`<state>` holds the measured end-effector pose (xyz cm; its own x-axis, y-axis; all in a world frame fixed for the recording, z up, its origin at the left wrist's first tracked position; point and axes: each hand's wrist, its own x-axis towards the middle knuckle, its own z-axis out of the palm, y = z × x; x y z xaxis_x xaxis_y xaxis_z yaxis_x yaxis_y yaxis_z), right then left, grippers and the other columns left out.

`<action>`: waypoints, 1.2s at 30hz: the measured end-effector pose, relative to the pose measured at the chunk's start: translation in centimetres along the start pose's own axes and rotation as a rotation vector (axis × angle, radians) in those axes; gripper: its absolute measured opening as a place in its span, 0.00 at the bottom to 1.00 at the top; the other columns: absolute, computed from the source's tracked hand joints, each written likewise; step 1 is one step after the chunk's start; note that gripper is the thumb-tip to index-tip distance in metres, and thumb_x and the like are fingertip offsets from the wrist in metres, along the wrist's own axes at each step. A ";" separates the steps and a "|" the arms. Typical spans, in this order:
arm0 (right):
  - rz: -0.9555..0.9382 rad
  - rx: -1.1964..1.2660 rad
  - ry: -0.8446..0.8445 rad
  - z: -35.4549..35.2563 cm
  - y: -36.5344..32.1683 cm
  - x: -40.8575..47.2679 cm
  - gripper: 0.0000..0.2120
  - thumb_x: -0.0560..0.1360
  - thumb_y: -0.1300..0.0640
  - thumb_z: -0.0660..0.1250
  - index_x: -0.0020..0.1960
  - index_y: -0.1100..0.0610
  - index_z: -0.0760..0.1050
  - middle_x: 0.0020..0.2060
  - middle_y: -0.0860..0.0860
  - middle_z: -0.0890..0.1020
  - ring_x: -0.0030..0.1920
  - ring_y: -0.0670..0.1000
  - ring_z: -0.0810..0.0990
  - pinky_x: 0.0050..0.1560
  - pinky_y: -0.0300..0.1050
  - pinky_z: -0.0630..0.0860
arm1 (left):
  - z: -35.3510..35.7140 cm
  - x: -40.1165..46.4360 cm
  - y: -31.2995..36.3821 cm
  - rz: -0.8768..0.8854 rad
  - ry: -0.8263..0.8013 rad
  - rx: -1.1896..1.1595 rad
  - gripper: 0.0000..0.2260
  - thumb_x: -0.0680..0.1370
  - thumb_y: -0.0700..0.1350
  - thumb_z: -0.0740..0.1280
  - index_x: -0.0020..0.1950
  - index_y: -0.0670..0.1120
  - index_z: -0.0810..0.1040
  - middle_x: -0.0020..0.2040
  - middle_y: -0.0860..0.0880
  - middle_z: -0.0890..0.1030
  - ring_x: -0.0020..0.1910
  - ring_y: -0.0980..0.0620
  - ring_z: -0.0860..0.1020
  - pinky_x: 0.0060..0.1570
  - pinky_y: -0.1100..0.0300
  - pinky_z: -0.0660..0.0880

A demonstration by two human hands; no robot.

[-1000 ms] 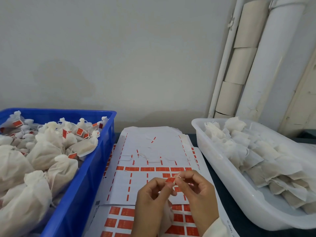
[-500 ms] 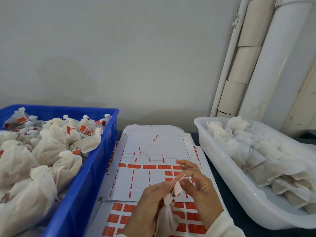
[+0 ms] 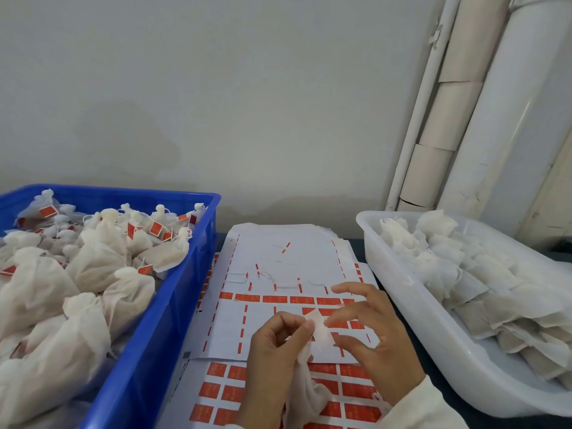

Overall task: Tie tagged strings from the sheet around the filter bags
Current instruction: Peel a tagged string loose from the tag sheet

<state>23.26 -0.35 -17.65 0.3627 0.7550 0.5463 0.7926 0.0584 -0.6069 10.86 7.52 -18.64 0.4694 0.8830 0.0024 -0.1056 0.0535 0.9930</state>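
Head view: filter bag (image 3: 305, 394) hangs roughly vertical, long axis up-down, gathered neck up, body drooping below the fingers over the tag sheet (image 3: 278, 339). Left hand (image 3: 272, 354) grips the neck, fingers curled round it, thumb and forefinger pinching just under the flared top. That flared top sticks up and slightly right, btwn both hands. Right hand (image 3: 371, 332) sits just right of it, fingers spread apart and loosely bent; fingertips near or touching the top, prob. holding a thin string, too fine to tell. Blue crate (image 3: 148, 342) w/ tied bags lies left of the fingers, white tub (image 3: 411, 317) w/ untied ones right.
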 end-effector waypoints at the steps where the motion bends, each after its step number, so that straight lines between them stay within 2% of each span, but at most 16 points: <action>1: -0.035 -0.032 0.007 0.0 0.0 0.0 0.15 0.67 0.51 0.68 0.51 0.38 0.73 0.55 0.29 0.73 0.63 0.37 0.67 0.63 0.29 0.59 | 0.0 0.0 -0.1 0.018 -0.002 0.014 0.02 0.73 0.43 0.70 0.40 0.46 0.79 0.36 0.51 0.82 0.41 0.47 0.80 0.45 0.57 0.80; 4: -0.128 -0.093 0.026 -0.3 0.3 0.1 0.10 0.69 0.54 0.68 0.48 0.43 0.74 0.51 0.33 0.75 0.60 0.38 0.68 0.60 0.35 0.63 | 0.0 0.0 -0.2 0.050 -0.022 0.030 0.04 0.73 0.43 0.70 0.39 0.47 0.79 0.34 0.53 0.81 0.40 0.49 0.80 0.41 0.62 0.79; 6: -0.094 -0.059 -0.003 -0.6 0.2 0.2 0.10 0.69 0.52 0.66 0.48 0.38 0.74 0.49 0.32 0.78 0.60 0.37 0.69 0.59 0.31 0.63 | 0.0 0.0 -0.1 0.069 -0.035 0.046 0.04 0.73 0.44 0.69 0.38 0.47 0.78 0.33 0.55 0.81 0.39 0.51 0.79 0.37 0.67 0.76; 8: -0.016 0.017 -0.033 -0.6 -0.1 0.3 0.12 0.69 0.49 0.65 0.47 0.31 0.73 0.50 0.31 0.76 0.58 0.37 0.71 0.57 0.26 0.64 | 0.2 -0.1 0.0 0.073 -0.061 0.044 0.05 0.73 0.44 0.69 0.37 0.48 0.78 0.33 0.55 0.80 0.38 0.53 0.79 0.35 0.70 0.74; 10: 0.030 0.065 -0.031 -0.5 -0.2 0.1 0.10 0.69 0.47 0.64 0.45 0.31 0.73 0.47 0.31 0.77 0.55 0.39 0.74 0.54 0.25 0.67 | 0.3 -0.2 0.1 0.056 -0.098 0.031 0.05 0.73 0.45 0.69 0.36 0.49 0.79 0.33 0.55 0.80 0.38 0.53 0.78 0.35 0.69 0.73; 12: 0.054 0.076 -0.035 -0.2 -0.2 0.0 0.02 0.69 0.46 0.64 0.41 0.40 0.76 0.46 0.33 0.78 0.52 0.40 0.76 0.51 0.26 0.70 | 0.4 -0.3 0.1 0.038 -0.131 0.016 0.06 0.73 0.44 0.69 0.36 0.49 0.79 0.32 0.55 0.80 0.39 0.52 0.77 0.38 0.66 0.72; 15: 0.057 0.086 -0.029 -0.2 -0.2 -0.1 0.05 0.72 0.46 0.66 0.38 0.43 0.74 0.44 0.34 0.79 0.49 0.39 0.77 0.47 0.25 0.71 | 0.4 -0.3 0.1 0.017 -0.145 0.003 0.06 0.73 0.43 0.69 0.36 0.49 0.79 0.33 0.54 0.80 0.40 0.52 0.78 0.40 0.65 0.72; 19: 0.096 0.080 -0.058 -0.3 -0.1 -0.2 0.08 0.73 0.56 0.68 0.38 0.45 0.73 0.41 0.33 0.79 0.46 0.38 0.77 0.46 0.24 0.71 | 0.3 -0.2 0.1 0.011 -0.148 0.003 0.06 0.74 0.43 0.68 0.37 0.48 0.79 0.33 0.54 0.81 0.42 0.52 0.78 0.42 0.65 0.72; 28: 0.125 0.102 -0.045 -0.1 -0.4 -0.2 0.09 0.73 0.58 0.69 0.37 0.47 0.74 0.38 0.35 0.80 0.43 0.40 0.79 0.44 0.26 0.73 | 0.2 -0.3 0.0 -0.003 -0.211 -0.008 0.06 0.75 0.43 0.67 0.37 0.48 0.79 0.32 0.54 0.79 0.36 0.55 0.77 0.35 0.70 0.73; 34: 0.128 0.127 -0.016 0.0 -0.5 -0.3 0.08 0.72 0.58 0.69 0.37 0.49 0.74 0.36 0.37 0.80 0.41 0.42 0.80 0.44 0.27 0.75 | 0.1 -0.7 0.2 -0.063 -0.231 -0.095 0.13 0.77 0.45 0.62 0.34 0.49 0.81 0.31 0.53 0.79 0.33 0.58 0.77 0.35 0.68 0.75; 36: 0.128 0.134 -0.011 0.0 -0.6 -0.4 0.07 0.72 0.58 0.69 0.37 0.49 0.74 0.37 0.37 0.81 0.41 0.41 0.80 0.43 0.27 0.74 | 0.3 -0.6 0.1 -0.034 -0.198 -0.053 0.10 0.75 0.46 0.65 0.35 0.49 0.80 0.32 0.54 0.80 0.35 0.57 0.78 0.39 0.66 0.76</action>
<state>22.69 -0.67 -17.48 0.4506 0.7688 0.4538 0.6675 0.0474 -0.7431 10.85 6.80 -18.47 0.6360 0.7717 -0.0028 -0.1303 0.1109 0.9853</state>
